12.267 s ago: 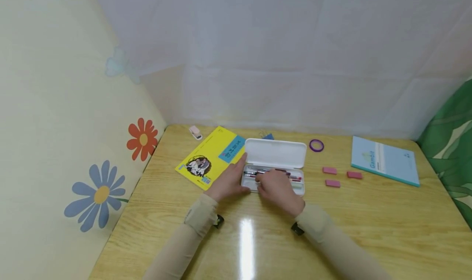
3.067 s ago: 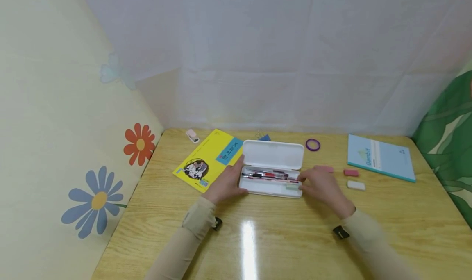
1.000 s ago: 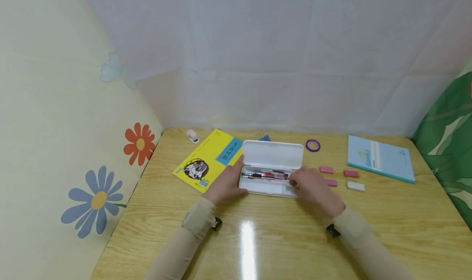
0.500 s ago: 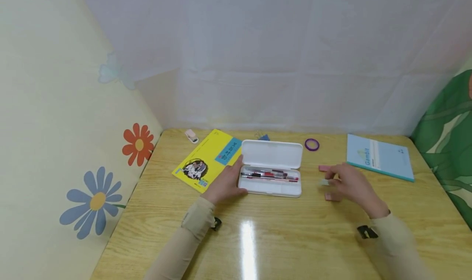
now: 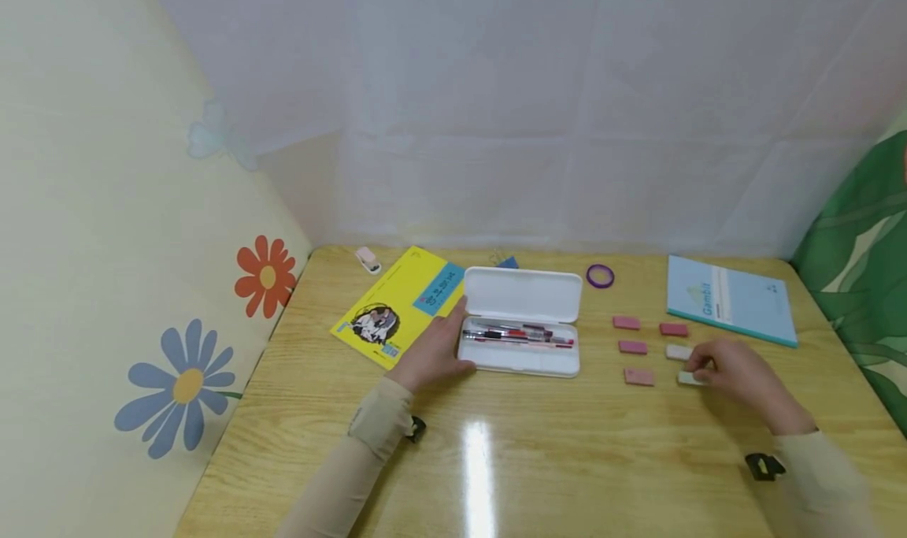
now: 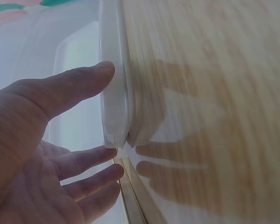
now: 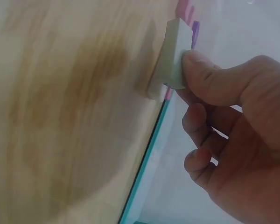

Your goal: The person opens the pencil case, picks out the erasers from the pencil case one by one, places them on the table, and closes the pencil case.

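My right hand [image 5: 737,376] is at the right of the table, pinching a pale green eraser [image 7: 175,53] between thumb and fingers. Close behind that eraser lies a white one [image 5: 678,352]. A white pencil case [image 5: 524,361] stands with its lid raised, with pens and pencils [image 5: 517,334] in its rear part and its front part bare. At the case's left end is my left hand [image 5: 434,353]. Its thumb lies along the front wall in the left wrist view, and its loosely extended fingers [image 6: 84,161] reach the corner.
Several pink erasers [image 5: 633,347] lie in rows right of the case. Farther back are a purple ring [image 5: 600,276], a light blue notebook [image 5: 737,302], a blue binder clip [image 5: 508,263] and a small pink stapler [image 5: 368,260]. A yellow booklet [image 5: 397,302] lies under the left hand's side.
My right hand has taken the pale green eraser out of the case's front part and carried it right, beside the white eraser. The left hand stays at the case.
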Tool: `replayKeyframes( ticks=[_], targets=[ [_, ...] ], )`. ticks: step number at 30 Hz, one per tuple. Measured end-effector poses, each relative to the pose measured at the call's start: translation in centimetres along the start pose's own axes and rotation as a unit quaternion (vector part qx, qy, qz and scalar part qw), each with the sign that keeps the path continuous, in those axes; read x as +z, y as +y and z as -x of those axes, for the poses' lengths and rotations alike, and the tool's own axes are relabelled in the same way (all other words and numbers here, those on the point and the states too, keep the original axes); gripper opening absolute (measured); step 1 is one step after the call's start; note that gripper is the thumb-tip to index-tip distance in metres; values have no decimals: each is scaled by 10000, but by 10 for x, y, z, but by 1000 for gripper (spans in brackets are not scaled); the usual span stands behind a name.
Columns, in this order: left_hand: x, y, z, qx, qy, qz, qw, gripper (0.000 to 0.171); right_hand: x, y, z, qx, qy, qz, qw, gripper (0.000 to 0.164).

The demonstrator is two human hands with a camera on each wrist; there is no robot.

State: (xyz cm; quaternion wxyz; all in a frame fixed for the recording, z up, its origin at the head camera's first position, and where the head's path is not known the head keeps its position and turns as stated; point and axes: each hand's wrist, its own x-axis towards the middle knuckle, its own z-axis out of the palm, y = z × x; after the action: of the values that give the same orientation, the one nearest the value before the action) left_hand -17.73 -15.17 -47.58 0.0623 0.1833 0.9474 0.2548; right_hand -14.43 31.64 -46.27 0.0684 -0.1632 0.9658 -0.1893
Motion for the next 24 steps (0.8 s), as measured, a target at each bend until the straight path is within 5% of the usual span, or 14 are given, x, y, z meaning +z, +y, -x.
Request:
replayKeyframes(
  ticks=[24],
  targets=[
    [-1,1,2,-183,-117,12,9998,119,10,-1,0,159,-9,84,9998,9]
  ],
)
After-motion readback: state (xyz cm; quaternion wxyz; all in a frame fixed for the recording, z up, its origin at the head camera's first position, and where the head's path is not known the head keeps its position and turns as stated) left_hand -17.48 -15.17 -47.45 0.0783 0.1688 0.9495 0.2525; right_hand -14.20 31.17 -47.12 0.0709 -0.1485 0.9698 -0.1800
